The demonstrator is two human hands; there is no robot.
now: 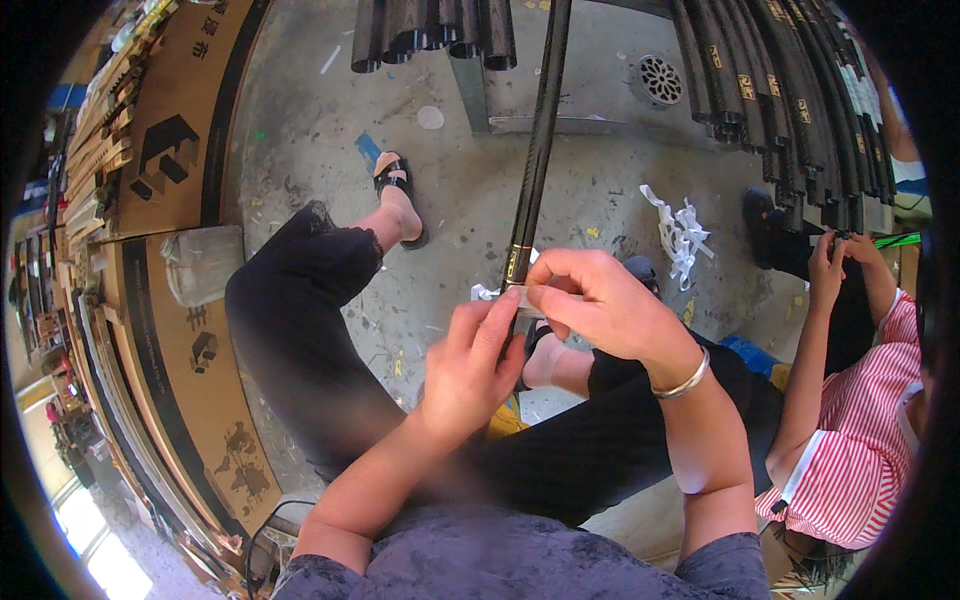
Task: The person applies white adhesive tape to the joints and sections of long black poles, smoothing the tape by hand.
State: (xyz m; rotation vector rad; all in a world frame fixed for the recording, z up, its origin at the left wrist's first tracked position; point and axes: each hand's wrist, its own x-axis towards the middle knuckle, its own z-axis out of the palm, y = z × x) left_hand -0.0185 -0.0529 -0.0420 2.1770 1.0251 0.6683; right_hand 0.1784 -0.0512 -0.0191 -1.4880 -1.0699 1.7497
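A long black tube [541, 150] with a woven sheen runs from the top of the picture down to my hands. Near its lower end are gold bands and a small gold label. My left hand [468, 365] is closed round this end, thumb and forefinger pressed close to the label. Just to the right, my right hand [605, 305], wearing a silver bangle, pinches a small, pale see-through strip [535, 301] against the tube. My fingers cover part of the strip and the tube's tip.
Black tubes [430, 30] lie at the top, with more labelled tubes [740, 90] at upper right. White strip scraps [680, 235] litter the grey floor. Cardboard boxes [185, 350] line the left. At right, a co-worker in a red-striped top [850, 440] handles a tube end.
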